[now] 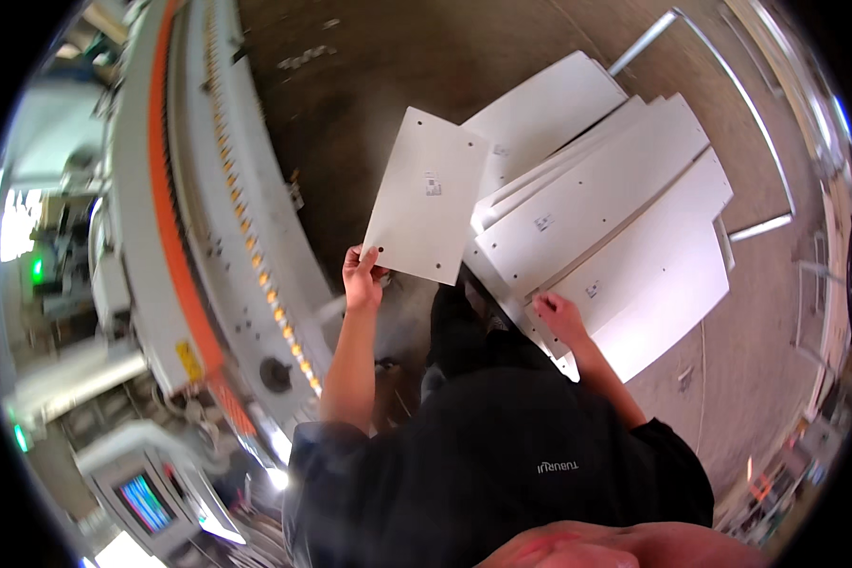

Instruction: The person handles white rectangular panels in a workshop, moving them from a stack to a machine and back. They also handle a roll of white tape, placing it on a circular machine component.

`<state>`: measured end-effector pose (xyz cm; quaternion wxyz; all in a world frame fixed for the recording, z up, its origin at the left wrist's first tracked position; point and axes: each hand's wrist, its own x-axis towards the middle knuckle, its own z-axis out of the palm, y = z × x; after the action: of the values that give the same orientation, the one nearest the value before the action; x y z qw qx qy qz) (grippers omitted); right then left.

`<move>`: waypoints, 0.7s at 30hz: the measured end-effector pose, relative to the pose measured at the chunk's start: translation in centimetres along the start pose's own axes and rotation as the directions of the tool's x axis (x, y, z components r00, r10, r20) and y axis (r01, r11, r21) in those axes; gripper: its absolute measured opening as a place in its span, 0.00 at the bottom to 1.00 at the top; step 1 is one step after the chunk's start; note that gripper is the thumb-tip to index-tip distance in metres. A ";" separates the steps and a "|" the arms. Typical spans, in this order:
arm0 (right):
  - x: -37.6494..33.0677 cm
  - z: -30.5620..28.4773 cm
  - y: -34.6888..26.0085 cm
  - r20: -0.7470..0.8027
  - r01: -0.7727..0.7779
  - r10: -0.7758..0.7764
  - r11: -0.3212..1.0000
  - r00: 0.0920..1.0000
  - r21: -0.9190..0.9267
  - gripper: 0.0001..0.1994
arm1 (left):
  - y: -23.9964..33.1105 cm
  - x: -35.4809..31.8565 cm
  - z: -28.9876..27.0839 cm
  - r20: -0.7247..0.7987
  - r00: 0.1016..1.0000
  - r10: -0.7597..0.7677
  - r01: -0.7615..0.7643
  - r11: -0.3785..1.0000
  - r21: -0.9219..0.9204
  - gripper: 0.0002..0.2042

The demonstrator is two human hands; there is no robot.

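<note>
A white rectangular panel (pixel 424 194) with small dark holes near its corners and a printed label is held up in front of me, tilted. My left hand (pixel 363 275) grips its lower left corner, the thumb on the face and the fingers behind. To the right lies a stack of larger white panels, the upper one (pixel 587 204) overlapping others, with another panel (pixel 648 275) nearer me. My right hand (pixel 560 317) is closed at the near edge of this stack, fingers curled by a panel corner. What its fingertips pinch, if anything, is too small to make out.
A long machine with an orange strip (pixel 172 213) and a row of yellow rollers (pixel 246 227) runs along my left. A control screen (pixel 145 502) stands at the lower left. Beyond the stack is a metal frame (pixel 736 80) on the brown floor (pixel 388 47).
</note>
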<state>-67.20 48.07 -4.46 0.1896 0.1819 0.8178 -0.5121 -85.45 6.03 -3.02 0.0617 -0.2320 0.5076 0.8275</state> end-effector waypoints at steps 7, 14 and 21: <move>-2.3 3.4 -12.5 0.569 0.000 -0.284 0.895 0.772 0.446 0.25 | -1.0 -25.4 -7.4 -0.112 0.978 0.173 -0.203 0.906 -0.371 0.04; -11.1 14.7 -10.4 0.715 -0.319 -0.311 0.735 0.626 0.598 0.32 | -3.4 -44.8 -9.9 -0.234 0.909 0.346 -0.411 0.842 -0.349 0.20; -22.1 22.3 -9.4 0.845 -0.414 -0.283 0.773 0.454 0.481 0.28 | -8.8 -57.5 -13.9 -0.284 0.898 0.336 -0.409 0.876 -0.255 0.17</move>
<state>-50.02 21.70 4.72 0.5350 -0.0265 0.3640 -0.7620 -27.18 5.85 10.28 -0.1962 -0.2306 0.4111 0.8599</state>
